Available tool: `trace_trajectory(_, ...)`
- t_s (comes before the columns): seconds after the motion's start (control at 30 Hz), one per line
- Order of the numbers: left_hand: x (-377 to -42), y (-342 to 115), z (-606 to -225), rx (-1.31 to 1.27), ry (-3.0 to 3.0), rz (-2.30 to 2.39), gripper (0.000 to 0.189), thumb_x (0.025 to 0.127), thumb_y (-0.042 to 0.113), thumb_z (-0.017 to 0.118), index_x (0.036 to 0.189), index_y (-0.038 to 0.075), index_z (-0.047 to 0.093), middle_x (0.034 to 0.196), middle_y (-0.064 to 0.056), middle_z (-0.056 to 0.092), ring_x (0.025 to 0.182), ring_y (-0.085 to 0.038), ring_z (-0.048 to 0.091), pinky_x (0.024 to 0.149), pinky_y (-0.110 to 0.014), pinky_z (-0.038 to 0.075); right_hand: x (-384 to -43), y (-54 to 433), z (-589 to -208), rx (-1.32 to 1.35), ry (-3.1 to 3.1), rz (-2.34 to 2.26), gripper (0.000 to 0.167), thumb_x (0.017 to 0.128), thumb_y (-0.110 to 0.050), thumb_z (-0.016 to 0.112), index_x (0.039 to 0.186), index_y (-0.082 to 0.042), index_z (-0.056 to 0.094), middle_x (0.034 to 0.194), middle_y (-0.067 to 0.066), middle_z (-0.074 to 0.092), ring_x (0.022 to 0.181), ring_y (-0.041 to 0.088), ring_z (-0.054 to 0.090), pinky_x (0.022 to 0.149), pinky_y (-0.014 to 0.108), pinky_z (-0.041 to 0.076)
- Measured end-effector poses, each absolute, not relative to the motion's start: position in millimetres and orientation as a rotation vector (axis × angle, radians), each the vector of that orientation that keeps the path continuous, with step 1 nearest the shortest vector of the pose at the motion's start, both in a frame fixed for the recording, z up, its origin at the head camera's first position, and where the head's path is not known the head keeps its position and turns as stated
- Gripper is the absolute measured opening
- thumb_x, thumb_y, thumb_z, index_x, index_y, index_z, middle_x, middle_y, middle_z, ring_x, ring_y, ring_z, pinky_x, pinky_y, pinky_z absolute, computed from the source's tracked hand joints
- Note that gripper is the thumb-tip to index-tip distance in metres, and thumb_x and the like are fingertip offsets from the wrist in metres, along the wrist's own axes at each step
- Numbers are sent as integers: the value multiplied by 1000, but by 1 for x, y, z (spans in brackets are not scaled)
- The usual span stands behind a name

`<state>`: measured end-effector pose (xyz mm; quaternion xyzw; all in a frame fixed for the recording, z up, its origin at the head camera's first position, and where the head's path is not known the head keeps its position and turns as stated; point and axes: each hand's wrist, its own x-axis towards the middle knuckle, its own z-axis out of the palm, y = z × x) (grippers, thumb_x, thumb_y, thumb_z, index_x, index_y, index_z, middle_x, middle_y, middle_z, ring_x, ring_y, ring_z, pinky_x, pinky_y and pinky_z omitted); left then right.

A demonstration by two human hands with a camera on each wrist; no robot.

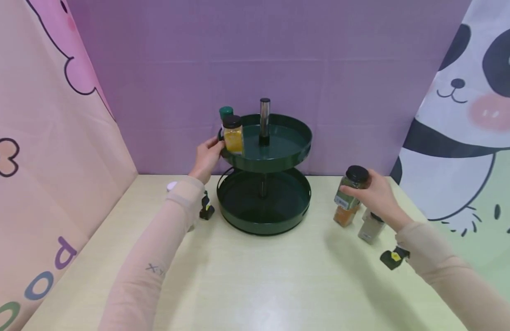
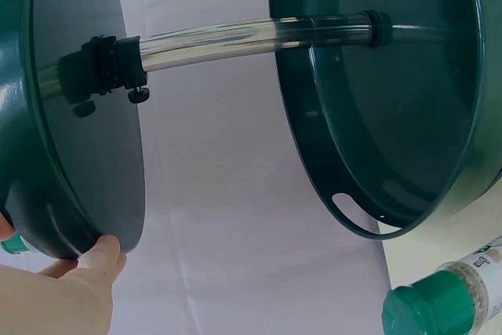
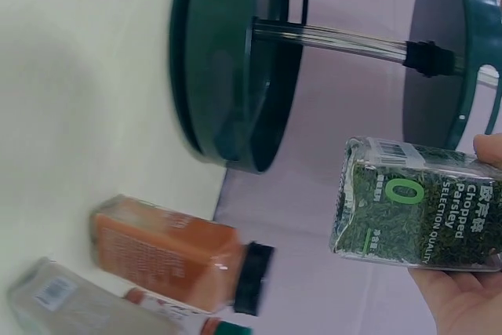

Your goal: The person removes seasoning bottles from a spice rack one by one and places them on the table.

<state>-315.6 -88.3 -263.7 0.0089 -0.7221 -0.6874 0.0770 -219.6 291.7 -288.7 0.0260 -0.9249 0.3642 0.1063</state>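
My left hand grips the left rim of the upper tray on a dark green two-tier rack; its fingers touch the tray's underside. A yellow spice jar with a black lid and a green-capped bottle stand on that tray beside the hand. On the right, my right hand holds a black-lidded jar of chopped parsley above the table. Below it stand an orange spice jar and a pale grey-beige spice jar.
The lower tray of the rack rests on the pale table. Near the left forearm, a green-capped bottle stands, mostly hidden in the head view. Another green-capped bottle lies behind the jars at right. A purple cloth hangs behind.
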Motion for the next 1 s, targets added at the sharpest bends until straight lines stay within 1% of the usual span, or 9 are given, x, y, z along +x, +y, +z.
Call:
trace_trajectory(0.1,-315,-89,-264,18,-2165,-2059,44,93,18,46,136,6,43,136,-10,48,120,-17,47,103,-29,39,-217,294,-297,68,-2741,1096,72,80,-44,66,126,5,41,118,27,54,103,38,55,83,46,48)
trace_trajectory(0.17,-315,-89,-264,13,-2170,-2054,44,94,18,46,136,6,43,136,-10,48,120,-17,47,103,-30,39,-215,296,-304,56,-2748,1116,73,80,-44,67,127,5,40,120,29,53,106,40,54,86,50,47)
trace_trajectory(0.23,-315,-89,-263,10,-2177,-2047,44,94,18,46,136,6,43,136,-10,47,120,-18,46,103,-30,39,-214,297,-310,46,-2746,1117,73,80,-43,67,128,5,39,120,29,52,106,40,54,85,50,48)
trace_trajectory(0.37,-314,-89,-263,10,-2175,-2050,44,93,18,46,136,6,43,136,-10,48,120,-18,47,103,-30,39,-212,300,-320,34,-2734,1068,69,79,-39,69,123,6,42,115,29,56,101,38,57,82,47,49)
trace_trajectory(0.43,-314,-89,-262,10,-2171,-2056,44,93,17,46,136,5,44,136,-11,48,120,-18,47,103,-30,38,-210,301,-324,20,-2751,1041,69,78,-40,69,123,6,42,115,29,55,100,38,56,81,47,48)
trace_trajectory(0.63,-314,-89,-262,15,-2173,-2060,44,93,17,46,136,5,44,136,-10,48,120,-17,46,103,-30,38,-208,305,-334,7,-2789,1042,73,78,-37,70,127,8,38,120,33,50,107,45,51,85,56,44)
trace_trajectory(0.87,-314,-90,-262,-1,-2176,-2054,45,94,18,45,136,5,42,137,-11,47,121,-18,46,104,-30,38,-205,305,-346,21,-2802,1049,79,77,-37,71,133,6,35,124,33,48,110,47,49,86,57,44)
trace_trajectory(1.0,-312,-90,-262,-5,-2187,-2053,44,94,18,45,137,5,42,137,-11,46,122,-18,45,105,-30,37,-204,304,-352,-7,-2832,1040,84,76,-37,72,135,9,31,126,35,45,112,49,46,90,58,42)
